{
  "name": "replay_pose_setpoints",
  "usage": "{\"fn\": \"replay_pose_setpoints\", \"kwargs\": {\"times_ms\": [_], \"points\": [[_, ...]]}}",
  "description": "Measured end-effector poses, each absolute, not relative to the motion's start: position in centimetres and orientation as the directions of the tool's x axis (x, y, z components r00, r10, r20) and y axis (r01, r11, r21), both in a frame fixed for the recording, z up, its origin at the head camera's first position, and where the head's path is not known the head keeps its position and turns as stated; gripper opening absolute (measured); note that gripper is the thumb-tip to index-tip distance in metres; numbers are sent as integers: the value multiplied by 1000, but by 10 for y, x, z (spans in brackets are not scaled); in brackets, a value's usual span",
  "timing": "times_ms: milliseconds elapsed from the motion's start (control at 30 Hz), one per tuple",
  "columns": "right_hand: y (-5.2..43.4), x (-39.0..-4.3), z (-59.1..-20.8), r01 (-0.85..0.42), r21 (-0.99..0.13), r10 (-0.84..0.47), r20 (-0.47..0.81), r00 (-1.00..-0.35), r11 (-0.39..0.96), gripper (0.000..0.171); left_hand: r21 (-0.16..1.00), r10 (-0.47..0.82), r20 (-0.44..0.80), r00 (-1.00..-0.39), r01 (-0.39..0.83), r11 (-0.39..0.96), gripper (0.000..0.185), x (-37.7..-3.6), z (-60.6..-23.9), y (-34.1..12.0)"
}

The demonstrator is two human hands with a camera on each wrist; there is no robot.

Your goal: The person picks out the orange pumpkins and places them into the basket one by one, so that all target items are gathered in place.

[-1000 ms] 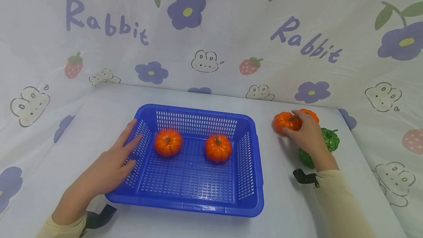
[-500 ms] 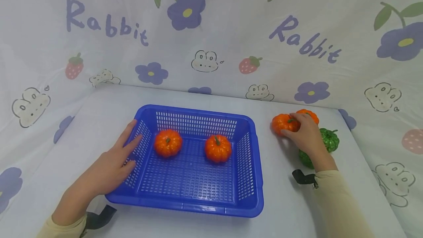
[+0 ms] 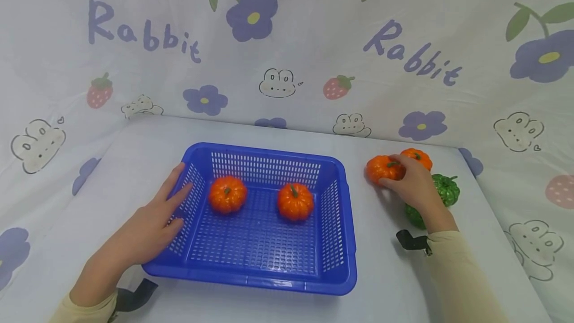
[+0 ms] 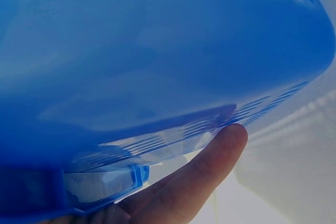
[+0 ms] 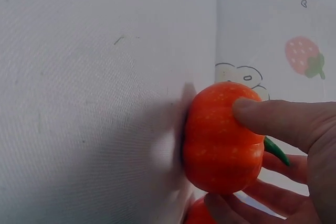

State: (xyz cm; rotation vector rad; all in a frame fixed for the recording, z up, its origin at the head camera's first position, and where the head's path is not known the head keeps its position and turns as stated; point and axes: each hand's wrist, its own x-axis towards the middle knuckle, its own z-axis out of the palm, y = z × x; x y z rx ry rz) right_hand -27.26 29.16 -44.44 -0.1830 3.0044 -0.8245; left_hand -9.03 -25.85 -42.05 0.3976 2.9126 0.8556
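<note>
Small orange plastic pumpkin (image 3: 382, 168) sits on the table right of the blue perforated plastic basket (image 3: 341, 243), your right hand (image 3: 412, 183) pinching it between thumb and curled fingers; a green pumpkin (image 3: 444, 189) is half hidden behind that hand. Your left hand (image 3: 150, 226) rests flat-fingered against the basket's left wall

One word is showing as readable lettering: "Rabbit", printed in purple handwriting-style letters on the white patterned backdrop cloth (image 3: 314, 39). It is appearing twice in the head view, once at upper left (image 3: 143, 31) and once at upper right (image 3: 411, 54), the right-hand copy slanting downward. No numbers, brands or labels are appearing on the blue basket (image 3: 269, 273) or on the orange pumpkins (image 3: 227, 194). The wrist views are showing no legible text.
</note>
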Motion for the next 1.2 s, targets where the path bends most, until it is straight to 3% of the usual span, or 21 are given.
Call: {"fn": "replay_pose_setpoints", "kwargs": {"times_ms": [1200], "points": [[276,-256,-422,-208,-529,-163,130,-978,822,72,545,275,-3,-961,229,806,67,-91,-421,-260]]}}
